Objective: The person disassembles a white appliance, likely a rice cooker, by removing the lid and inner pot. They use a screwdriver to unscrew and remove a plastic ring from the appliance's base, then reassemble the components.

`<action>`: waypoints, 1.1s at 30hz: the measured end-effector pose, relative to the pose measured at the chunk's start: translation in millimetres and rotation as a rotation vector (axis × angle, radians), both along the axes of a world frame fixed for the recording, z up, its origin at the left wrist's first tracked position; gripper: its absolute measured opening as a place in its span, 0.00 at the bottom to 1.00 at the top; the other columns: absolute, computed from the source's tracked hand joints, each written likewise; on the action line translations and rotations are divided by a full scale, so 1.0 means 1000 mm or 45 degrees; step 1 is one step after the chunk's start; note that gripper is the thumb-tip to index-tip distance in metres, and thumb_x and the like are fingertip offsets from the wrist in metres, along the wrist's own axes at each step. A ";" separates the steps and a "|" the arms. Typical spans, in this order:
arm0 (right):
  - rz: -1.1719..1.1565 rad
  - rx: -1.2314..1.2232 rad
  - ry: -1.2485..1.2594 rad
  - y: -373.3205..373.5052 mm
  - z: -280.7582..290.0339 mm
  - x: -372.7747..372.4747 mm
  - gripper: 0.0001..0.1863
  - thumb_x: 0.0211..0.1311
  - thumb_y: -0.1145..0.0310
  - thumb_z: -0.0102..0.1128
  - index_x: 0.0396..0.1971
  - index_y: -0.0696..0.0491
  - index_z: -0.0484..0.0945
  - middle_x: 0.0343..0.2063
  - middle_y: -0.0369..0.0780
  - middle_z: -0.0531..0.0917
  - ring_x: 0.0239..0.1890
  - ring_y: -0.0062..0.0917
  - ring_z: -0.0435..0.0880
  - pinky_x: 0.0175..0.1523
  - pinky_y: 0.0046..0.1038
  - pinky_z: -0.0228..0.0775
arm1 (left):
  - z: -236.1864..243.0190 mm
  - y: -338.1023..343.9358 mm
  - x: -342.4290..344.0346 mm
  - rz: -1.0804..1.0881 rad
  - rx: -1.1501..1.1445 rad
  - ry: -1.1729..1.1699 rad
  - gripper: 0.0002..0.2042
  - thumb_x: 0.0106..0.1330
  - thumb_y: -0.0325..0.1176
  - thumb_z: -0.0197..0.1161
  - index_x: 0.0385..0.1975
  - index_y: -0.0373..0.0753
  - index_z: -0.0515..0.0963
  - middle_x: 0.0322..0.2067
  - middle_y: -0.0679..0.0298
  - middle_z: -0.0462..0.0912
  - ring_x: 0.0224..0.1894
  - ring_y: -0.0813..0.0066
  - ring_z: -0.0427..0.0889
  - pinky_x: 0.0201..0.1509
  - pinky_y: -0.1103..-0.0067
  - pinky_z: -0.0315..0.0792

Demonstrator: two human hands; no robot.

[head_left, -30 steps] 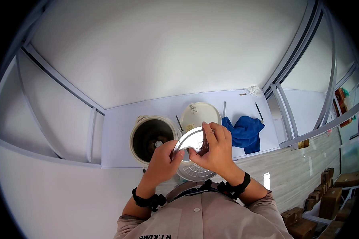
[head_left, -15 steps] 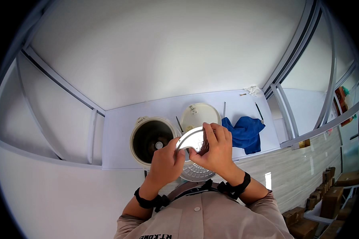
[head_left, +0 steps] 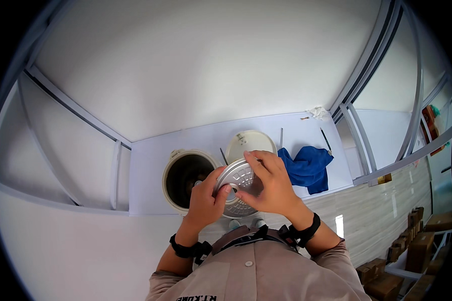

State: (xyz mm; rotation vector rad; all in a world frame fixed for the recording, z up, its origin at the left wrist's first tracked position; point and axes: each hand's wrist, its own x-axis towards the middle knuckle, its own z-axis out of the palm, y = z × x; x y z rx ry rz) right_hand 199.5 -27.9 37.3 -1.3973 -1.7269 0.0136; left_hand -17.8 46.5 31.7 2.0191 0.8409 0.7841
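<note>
Held in front of my body is a round silver metal inner lid [head_left: 239, 173] with a ring of stamped slots and a hole near its middle. My left hand [head_left: 205, 198] grips its left edge, thumb near the hole. Across from it, my right hand [head_left: 272, 185] has its fingers on the far rim and its thumb by the hole. Left of the lid stands an open rice cooker [head_left: 188, 152] with a cream rim and a dark inside. A cream round cover [head_left: 258, 142] lies just beyond my hands, partly hidden by them.
On the white table [head_left: 145, 175], a blue cloth [head_left: 306, 168] lies crumpled to the right. Around it are a dark thin tool [head_left: 326, 140], a grey rod [head_left: 280, 138] and a white crumpled tissue [head_left: 317, 113]. Another thin rod [head_left: 223, 156] lies beside the cooker. Cardboard boxes [head_left: 418, 252] stand at lower right.
The metal lid has tilted in my hands: its bright glare is gone and its slots show more. Both hands still hold it, the right fingers shifted slightly left along the rim.
</note>
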 end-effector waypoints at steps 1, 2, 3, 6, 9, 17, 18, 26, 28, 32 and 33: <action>0.063 -0.044 0.042 0.000 0.001 0.003 0.45 0.44 0.58 0.84 0.67 0.54 0.78 0.63 0.48 0.78 0.63 0.50 0.79 0.66 0.49 0.70 | -0.002 0.000 0.001 0.022 0.028 -0.018 0.22 0.74 0.31 0.66 0.66 0.34 0.76 0.43 0.47 0.90 0.37 0.57 0.91 0.44 0.71 0.82; 0.070 -0.048 0.053 -0.002 0.003 0.004 0.44 0.44 0.57 0.84 0.66 0.53 0.79 0.64 0.49 0.77 0.65 0.51 0.78 0.68 0.49 0.69 | -0.005 0.002 0.002 0.037 0.045 -0.043 0.22 0.74 0.31 0.66 0.66 0.34 0.76 0.43 0.48 0.90 0.38 0.58 0.91 0.44 0.71 0.82; 0.078 -0.053 0.064 -0.003 0.006 0.004 0.44 0.45 0.57 0.84 0.65 0.52 0.80 0.66 0.49 0.77 0.67 0.51 0.77 0.69 0.49 0.68 | -0.009 0.005 0.002 0.052 0.063 -0.067 0.22 0.75 0.31 0.65 0.66 0.34 0.76 0.43 0.48 0.90 0.38 0.59 0.91 0.44 0.71 0.82; 0.137 0.017 -0.048 -0.004 0.000 0.007 0.38 0.45 0.56 0.85 0.61 0.47 0.84 0.68 0.50 0.75 0.69 0.54 0.75 0.73 0.50 0.65 | -0.012 0.009 0.002 0.147 0.050 -0.078 0.21 0.76 0.30 0.64 0.67 0.33 0.76 0.43 0.49 0.90 0.40 0.62 0.91 0.46 0.72 0.82; 0.245 0.140 -0.178 -0.002 -0.009 0.000 0.22 0.49 0.58 0.84 0.45 0.44 0.90 0.61 0.42 0.81 0.65 0.44 0.79 0.68 0.45 0.71 | -0.017 0.015 -0.002 0.222 -0.019 -0.114 0.21 0.77 0.30 0.63 0.68 0.33 0.75 0.44 0.50 0.90 0.42 0.65 0.90 0.48 0.72 0.82; 0.406 0.219 -0.243 0.021 -0.058 -0.021 0.12 0.52 0.67 0.76 0.39 0.42 0.91 0.49 0.29 0.85 0.52 0.25 0.85 0.52 0.31 0.77 | -0.030 0.012 -0.019 0.331 -0.127 -0.055 0.21 0.79 0.31 0.62 0.68 0.33 0.74 0.44 0.51 0.90 0.43 0.66 0.90 0.50 0.72 0.82; 0.425 0.221 -0.235 0.024 -0.061 -0.024 0.13 0.52 0.68 0.76 0.40 0.43 0.91 0.48 0.29 0.85 0.51 0.24 0.85 0.50 0.30 0.78 | -0.029 0.011 -0.022 0.349 -0.131 -0.042 0.21 0.79 0.31 0.62 0.68 0.33 0.74 0.44 0.50 0.90 0.42 0.66 0.90 0.50 0.72 0.82; 0.425 0.299 -0.195 0.043 -0.073 -0.056 0.13 0.54 0.69 0.77 0.41 0.45 0.91 0.52 0.29 0.88 0.49 0.26 0.86 0.49 0.31 0.79 | -0.031 0.016 -0.046 0.479 -0.160 -0.004 0.22 0.78 0.32 0.62 0.68 0.33 0.74 0.41 0.48 0.91 0.42 0.58 0.92 0.50 0.70 0.82; 0.430 0.309 -0.177 0.046 -0.075 -0.062 0.14 0.53 0.70 0.77 0.42 0.45 0.92 0.52 0.29 0.89 0.48 0.27 0.86 0.49 0.31 0.79 | -0.040 0.020 -0.051 0.491 -0.168 -0.078 0.22 0.77 0.32 0.63 0.68 0.34 0.75 0.40 0.48 0.91 0.41 0.56 0.92 0.50 0.69 0.82; 0.420 0.274 -0.159 0.050 -0.077 -0.067 0.15 0.53 0.71 0.77 0.43 0.45 0.93 0.53 0.29 0.88 0.48 0.28 0.84 0.50 0.32 0.77 | -0.030 0.027 -0.058 0.447 -0.307 -0.060 0.22 0.77 0.34 0.63 0.68 0.35 0.75 0.43 0.46 0.91 0.45 0.54 0.92 0.51 0.68 0.82; 0.417 0.262 -0.157 0.051 -0.076 -0.069 0.16 0.52 0.71 0.77 0.43 0.45 0.93 0.53 0.28 0.88 0.48 0.28 0.84 0.50 0.32 0.77 | -0.028 0.029 -0.060 0.431 -0.330 -0.045 0.22 0.77 0.34 0.63 0.68 0.35 0.75 0.44 0.46 0.91 0.45 0.53 0.92 0.52 0.68 0.82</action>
